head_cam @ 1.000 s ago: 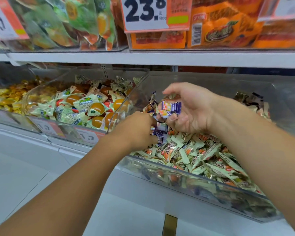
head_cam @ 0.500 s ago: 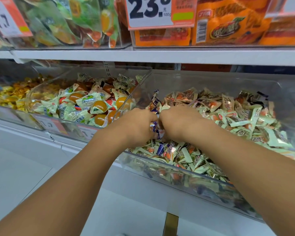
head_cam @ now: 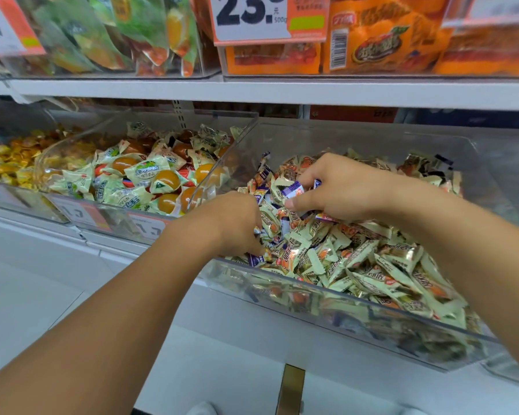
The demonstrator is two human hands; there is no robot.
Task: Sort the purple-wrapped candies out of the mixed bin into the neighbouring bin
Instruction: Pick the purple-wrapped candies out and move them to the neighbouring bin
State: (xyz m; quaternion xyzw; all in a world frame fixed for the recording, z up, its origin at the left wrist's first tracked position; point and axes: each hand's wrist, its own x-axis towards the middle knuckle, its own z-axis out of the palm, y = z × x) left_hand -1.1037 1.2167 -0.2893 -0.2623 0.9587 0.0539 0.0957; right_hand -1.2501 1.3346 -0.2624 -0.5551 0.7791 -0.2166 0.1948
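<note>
Shop: price tag (head_cam: pixel 252 18), shelved candy bins (head_cam: pixel 357 310).

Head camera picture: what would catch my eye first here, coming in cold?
Two bare hands meet over a clear mixed bin heaped with cream-wrapped candies. The right hand grips purple-wrapped candies at the bin's left end, while the left hand digs into the pile beside it. Above, a big orange price tag hangs from the upper shelf, and the neighbouring bin on the left holds green-and-orange sweets.
</note>
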